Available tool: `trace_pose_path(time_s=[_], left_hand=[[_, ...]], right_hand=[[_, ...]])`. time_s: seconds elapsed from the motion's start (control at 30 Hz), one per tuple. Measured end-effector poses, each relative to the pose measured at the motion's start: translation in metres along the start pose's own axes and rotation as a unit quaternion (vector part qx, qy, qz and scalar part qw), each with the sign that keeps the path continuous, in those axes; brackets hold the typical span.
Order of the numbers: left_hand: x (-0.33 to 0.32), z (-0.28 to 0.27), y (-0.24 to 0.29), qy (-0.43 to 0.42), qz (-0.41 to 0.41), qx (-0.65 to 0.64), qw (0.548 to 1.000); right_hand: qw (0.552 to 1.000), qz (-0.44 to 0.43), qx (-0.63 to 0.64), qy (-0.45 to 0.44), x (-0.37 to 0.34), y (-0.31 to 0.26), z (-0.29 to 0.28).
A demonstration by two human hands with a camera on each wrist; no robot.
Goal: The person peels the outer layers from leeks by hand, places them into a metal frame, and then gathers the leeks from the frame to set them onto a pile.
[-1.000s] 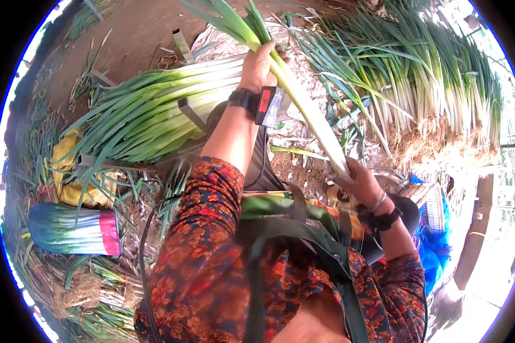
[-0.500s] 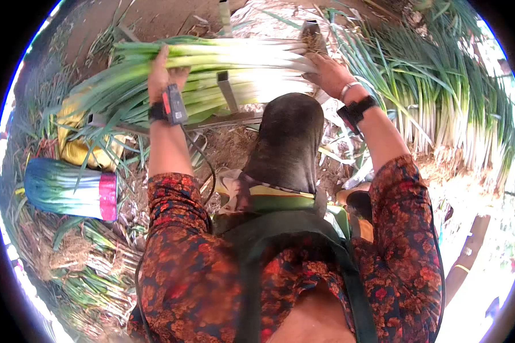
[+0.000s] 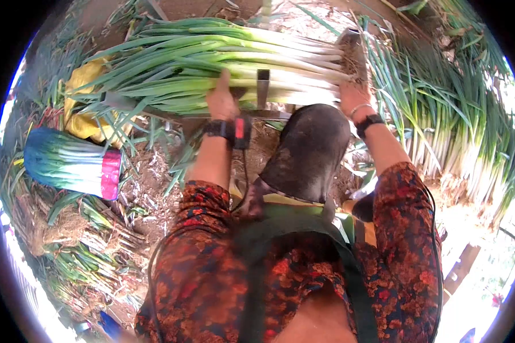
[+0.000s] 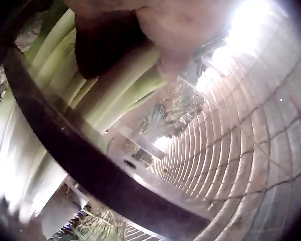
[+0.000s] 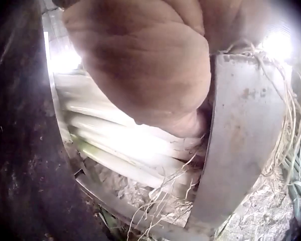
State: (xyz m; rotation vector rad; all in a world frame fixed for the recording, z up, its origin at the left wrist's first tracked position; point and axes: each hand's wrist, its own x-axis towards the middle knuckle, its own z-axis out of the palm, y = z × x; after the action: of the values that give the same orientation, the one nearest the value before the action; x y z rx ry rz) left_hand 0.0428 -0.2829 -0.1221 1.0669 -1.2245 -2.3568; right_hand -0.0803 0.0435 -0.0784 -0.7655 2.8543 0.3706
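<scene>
Nearest, see the left hand [image 3: 221,104] at the near side of the long green onions [image 3: 212,66], and the right hand [image 3: 355,98] by the root ends [image 3: 351,62], beside the right-hand upright [image 5: 246,120]. Impossible to tell grip or finger spread in either, with fingers partly hidden. Beyond, find stalks lying across the metal rack [image 3: 262,88], leaves left. Apparently in hand: evening the pile; best to align roots gently, with leaves unbent.

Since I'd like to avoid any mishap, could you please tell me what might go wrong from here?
The right hand is close beside the metal plate, so it might get scraped. Some green leaves overlap the yellow sack in the head view, so they could snag if the stalks are lifted.
</scene>
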Motion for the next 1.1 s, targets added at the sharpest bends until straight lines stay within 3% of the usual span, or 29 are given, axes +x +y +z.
trace_pose_path(time_s=[0.03,0.1,0.17,0.2,0.23,0.33,0.4,0.43,0.47,0.5,0.53,0.6,0.63,0.67,0.7,0.8,0.87,0.97,1.0,1.03,1.07,1.1], left_hand=[[-0.009,-0.007,-0.004,0.017,0.017,0.092,0.995],[-0.01,-0.012,-0.027,0.092,0.175,0.166,0.966],[-0.022,-0.006,-0.027,0.159,0.349,0.253,0.888],[-0.034,0.001,-0.015,0.175,0.445,0.293,0.828],[-0.055,0.016,0.013,0.158,0.448,0.402,0.783],[-0.03,0.029,0.063,0.088,0.67,0.562,0.477],[-0.006,0.004,0.059,0.021,0.488,0.756,0.435],[0.0,-0.007,0.046,0.008,0.455,0.779,0.431],[-0.016,-0.003,0.039,0.035,0.431,0.78,0.451],[-0.003,-0.013,0.025,0.066,0.538,0.726,0.423],[0.01,-0.02,0.022,0.061,0.549,0.716,0.427],[0.016,-0.016,0.024,0.056,0.539,0.717,0.44],[0.014,-0.012,0.031,0.054,0.518,0.728,0.446],[0.018,-0.011,0.042,0.018,0.481,0.733,0.481],[0.022,-0.009,0.053,-0.017,0.44,0.737,0.514],[0.021,0.012,0.084,0.025,0.471,0.613,0.634],[-0.013,0.06,0.104,0.019,0.488,0.487,0.724],[-0.103,0.163,0.113,-0.056,0.53,0.405,0.743],[-0.129,0.192,0.108,-0.097,0.535,0.393,0.742],[-0.151,0.22,0.096,-0.154,0.494,0.356,0.778],[-0.168,0.244,0.081,-0.21,0.449,0.319,0.808],[-0.177,0.263,0.064,-0.266,0.41,0.308,0.816]], right_hand=[[1.0,-0.011,0.001,0.012,0.001,0.003,0.004],[1.0,-0.014,0.0,0.016,-0.005,-0.003,-0.002],[0.999,-0.023,-0.009,0.038,0.0,-0.003,0.006],[0.998,-0.025,-0.016,0.046,-0.001,0.0,0.011],[0.996,-0.044,-0.01,0.081,-0.004,0.001,0.012],[0.999,-0.016,-0.033,0.006,0.008,-0.001,0.017],[0.999,-0.016,0.002,0.036,0.017,0.005,0.048],[0.998,0.018,-0.056,0.015,0.008,-0.006,0.03],[0.999,0.015,-0.037,-0.019,0.01,-0.006,0.03],[0.989,0.037,-0.133,-0.054,0.012,-0.015,0.026],[0.986,0.072,-0.099,-0.114,-0.002,-0.025,-0.013],[0.991,0.066,-0.107,-0.04,0.011,-0.023,0.024],[0.994,0.056,-0.092,-0.034,0.002,-0.022,0.013],[0.996,0.043,-0.077,-0.026,-0.011,-0.023,0.002],[0.996,0.019,-0.067,0.049,-0.019,-0.024,0.009],[0.974,-0.059,0.022,0.216,-0.075,-0.028,0.009],[0.931,-0.079,0.167,0.314,-0.114,-0.033,0.028],[0.897,-0.033,0.267,0.351,-0.155,-0.029,0.073],[0.92,-0.002,0.281,0.274,-0.169,-0.021,0.088],[0.943,0.047,0.257,0.207,-0.181,-0.01,0.1],[0.955,0.104,0.237,0.144,-0.192,0.002,0.117],[0.948,0.157,0.277,0.025,-0.2,0.019,0.13]])
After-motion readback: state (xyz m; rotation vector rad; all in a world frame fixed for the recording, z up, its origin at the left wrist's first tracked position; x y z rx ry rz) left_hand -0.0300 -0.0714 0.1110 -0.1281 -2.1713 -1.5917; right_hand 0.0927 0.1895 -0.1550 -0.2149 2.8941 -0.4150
